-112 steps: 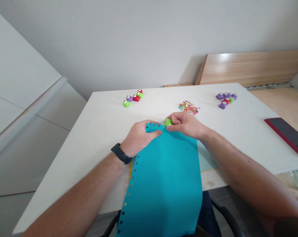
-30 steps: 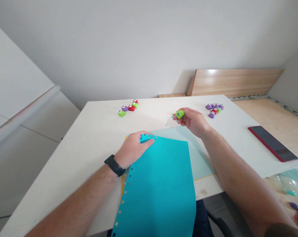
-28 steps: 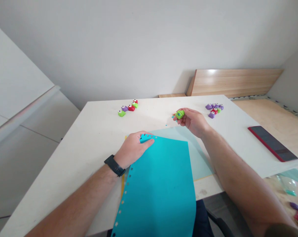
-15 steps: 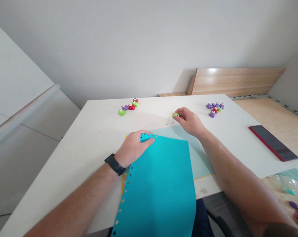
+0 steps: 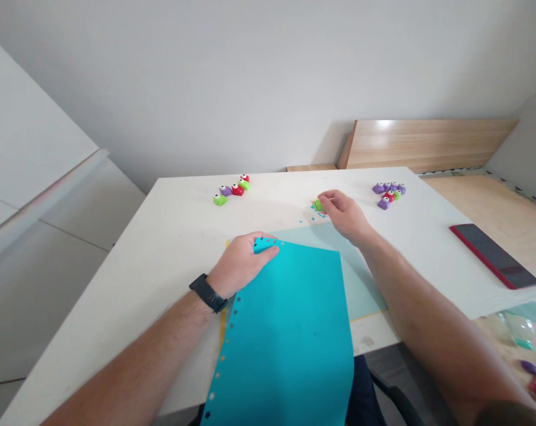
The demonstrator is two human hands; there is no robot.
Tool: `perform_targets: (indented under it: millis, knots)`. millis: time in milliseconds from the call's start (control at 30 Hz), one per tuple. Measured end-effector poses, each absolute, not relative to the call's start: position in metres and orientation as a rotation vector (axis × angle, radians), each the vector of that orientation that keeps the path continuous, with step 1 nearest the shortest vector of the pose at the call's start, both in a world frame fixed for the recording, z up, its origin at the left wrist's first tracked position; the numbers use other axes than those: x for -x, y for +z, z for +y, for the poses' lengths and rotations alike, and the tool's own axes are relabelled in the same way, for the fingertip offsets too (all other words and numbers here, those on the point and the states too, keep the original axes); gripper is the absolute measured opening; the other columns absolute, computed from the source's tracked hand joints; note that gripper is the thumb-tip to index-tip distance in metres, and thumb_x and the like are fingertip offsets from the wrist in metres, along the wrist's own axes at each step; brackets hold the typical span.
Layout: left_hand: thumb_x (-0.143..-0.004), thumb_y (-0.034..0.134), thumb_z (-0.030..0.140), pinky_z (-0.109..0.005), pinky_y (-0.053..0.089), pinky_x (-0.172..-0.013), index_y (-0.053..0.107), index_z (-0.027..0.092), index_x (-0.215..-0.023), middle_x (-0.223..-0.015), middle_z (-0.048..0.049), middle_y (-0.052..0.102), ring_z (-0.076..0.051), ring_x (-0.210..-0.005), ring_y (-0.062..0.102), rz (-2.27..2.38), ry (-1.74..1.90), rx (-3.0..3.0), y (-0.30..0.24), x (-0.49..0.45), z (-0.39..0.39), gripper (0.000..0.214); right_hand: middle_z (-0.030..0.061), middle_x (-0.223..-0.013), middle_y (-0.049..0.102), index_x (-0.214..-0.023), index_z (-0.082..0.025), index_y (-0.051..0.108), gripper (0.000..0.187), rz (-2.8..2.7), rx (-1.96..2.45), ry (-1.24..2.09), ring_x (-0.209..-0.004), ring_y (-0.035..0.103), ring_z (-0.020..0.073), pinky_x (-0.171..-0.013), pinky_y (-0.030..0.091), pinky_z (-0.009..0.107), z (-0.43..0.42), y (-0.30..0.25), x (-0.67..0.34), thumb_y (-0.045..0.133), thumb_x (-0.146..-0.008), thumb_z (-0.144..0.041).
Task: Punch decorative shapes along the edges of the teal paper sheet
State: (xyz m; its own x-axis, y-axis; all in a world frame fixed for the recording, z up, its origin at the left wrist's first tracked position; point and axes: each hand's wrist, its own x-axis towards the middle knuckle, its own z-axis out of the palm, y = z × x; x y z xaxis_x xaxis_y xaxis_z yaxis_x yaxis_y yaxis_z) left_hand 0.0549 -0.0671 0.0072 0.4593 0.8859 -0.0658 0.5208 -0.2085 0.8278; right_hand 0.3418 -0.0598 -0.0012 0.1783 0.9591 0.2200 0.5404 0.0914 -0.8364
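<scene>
My left hand (image 5: 245, 264) pinches the top left corner of a turquoise paper sheet (image 5: 297, 319), thumb on top. Small punched holes line the sheet's left edge and part of its top edge. Between the fingers of my right hand (image 5: 345, 217) is a green paper punch (image 5: 318, 205), held low over the table. Tiny blue paper bits (image 5: 319, 214) lie scattered around and below it. A pale blue mat (image 5: 361, 272) with a yellow edge lies under the sheet.
Red, green and purple punches (image 5: 237, 189) stand at the back left, more purple, red and green ones (image 5: 387, 192) at the back right. A phone with a red edge (image 5: 494, 254) lies at the right. The white table (image 5: 170, 248) meets a wall behind.
My right hand has turned the green punch over a little. Many more blue paper bits now lie on the table beneath it. My left hand and the sheet stay put.
</scene>
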Motion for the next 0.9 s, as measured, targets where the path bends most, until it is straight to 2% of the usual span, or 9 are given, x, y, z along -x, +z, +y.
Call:
perform_targets:
  millis: [133, 233, 333, 600, 700, 800, 900]
  knots:
    - [-0.087, 0.065, 0.048, -0.032, 0.050, -0.080, 0.074, 0.026, -0.106, -0.101, 0.0006, 0.077, -0.022, -0.090, 0.070, 1.199, 0.546, -1.880, 0.009, -0.055, -0.068, 0.030, 0.0057, -0.084, 0.071, -0.100, -0.020, 0.064, 0.047, -1.240, 1.321, 1.029, -0.067, 0.057, 0.0145, -0.057, 0.037, 0.026, -0.060, 0.005, -0.339, 0.047, -0.095, -0.064]
    - [-0.088, 0.064, 0.049, -0.032, 0.050, -0.078, 0.074, 0.026, -0.106, -0.100, 0.0008, 0.077, -0.021, -0.089, 0.070, 1.206, 0.542, -1.875, 0.010, -0.056, -0.068, 0.031, 0.0056, -0.080, 0.067, -0.094, -0.020, 0.062, 0.046, -1.135, 1.193, 1.178, -0.064, 0.056, 0.0145, -0.054, 0.036, 0.027, -0.062, 0.009, -0.337, 0.052, -0.092, -0.065]
    - [-0.088, 0.063, 0.049, -0.032, 0.050, -0.078, 0.074, 0.025, -0.106, -0.099, 0.0000, 0.077, -0.022, -0.089, 0.070, 1.196, 0.538, -1.867, 0.010, -0.056, -0.069, 0.032, 0.0054, -0.079, 0.064, -0.090, -0.020, 0.060, 0.047, -1.093, 1.122, 1.254, -0.065, 0.056, 0.0153, -0.055, 0.037, 0.028, -0.065, 0.013, -0.335, 0.054, -0.091, -0.066]
    - [-0.086, 0.064, 0.051, -0.033, 0.051, -0.078, 0.074, 0.024, -0.106, -0.096, -0.0015, 0.077, -0.023, -0.087, 0.070, 1.215, 0.534, -1.871, 0.010, -0.055, -0.068, 0.035, 0.0045, -0.075, 0.058, -0.086, -0.021, 0.056, 0.058, -1.145, 1.184, 1.243, -0.061, 0.053, 0.0163, -0.055, 0.038, 0.030, -0.067, 0.015, -0.334, 0.044, -0.089, -0.078]
    - [-0.086, 0.064, 0.051, -0.033, 0.050, -0.079, 0.074, 0.024, -0.106, -0.098, -0.0013, 0.076, -0.023, -0.088, 0.070, 1.216, 0.536, -1.873, 0.010, -0.055, -0.067, 0.035, 0.0037, -0.072, 0.057, -0.082, -0.021, 0.055, 0.060, -1.262, 1.315, 1.029, -0.060, 0.050, 0.0159, -0.056, 0.036, 0.030, -0.065, 0.015, -0.342, 0.039, -0.090, -0.079]
    - [-0.086, 0.064, 0.052, -0.033, 0.050, -0.076, 0.074, 0.023, -0.107, -0.097, -0.0016, 0.076, -0.022, -0.085, 0.070, 1.207, 0.533, -1.856, 0.010, -0.055, -0.068, 0.037, 0.0036, -0.069, 0.058, -0.078, -0.021, 0.055, 0.058, -1.377, 1.663, 0.490, -0.063, 0.050, 0.0170, -0.062, 0.038, 0.031, -0.061, 0.013, -0.362, 0.039, -0.093, -0.075]
    - [-0.086, 0.064, 0.052, -0.033, 0.049, -0.077, 0.074, 0.023, -0.107, -0.098, -0.0014, 0.076, -0.022, -0.086, 0.069, 1.204, 0.542, -1.851, 0.011, -0.055, -0.068, 0.036, 0.0093, -0.078, 0.064, -0.083, -0.019, 0.062, 0.051, -1.427, 1.988, 0.010, -0.075, 0.056, 0.0222, -0.076, 0.042, 0.037, -0.056, 0.007, -0.394, 0.043, -0.095, -0.064]
